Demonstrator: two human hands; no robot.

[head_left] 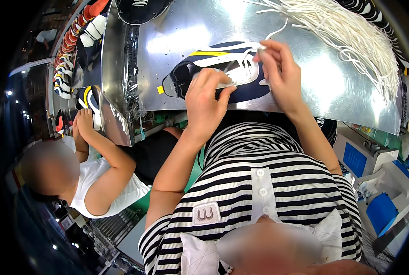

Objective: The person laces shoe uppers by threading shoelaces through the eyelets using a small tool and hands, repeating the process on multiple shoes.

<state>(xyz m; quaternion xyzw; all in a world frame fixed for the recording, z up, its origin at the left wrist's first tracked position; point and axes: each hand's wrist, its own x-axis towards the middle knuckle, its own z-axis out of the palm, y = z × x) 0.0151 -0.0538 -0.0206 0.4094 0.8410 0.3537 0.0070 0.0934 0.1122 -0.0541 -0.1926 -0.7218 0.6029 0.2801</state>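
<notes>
Guess we're lacing this navy-and-white shoe by the near edge of the shiny metal table: right hand pinching thin white lace, left hand's grip unclear. Tug's probably next.

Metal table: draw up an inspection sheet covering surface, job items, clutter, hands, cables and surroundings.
Surface: table, shiny metal, dark specks at left.
Job items: dark shoe, toe to the right; white lace at its opening.
Clutter: loose laces heaped upper right; second shoe at the top edge.
Hands: left hand on the shoe; right hand pinching lace beside the toe.
Cables: cannot tell for certain.
Surroundings: co-worker at left; grey-and-blue equipment at right.
</notes>
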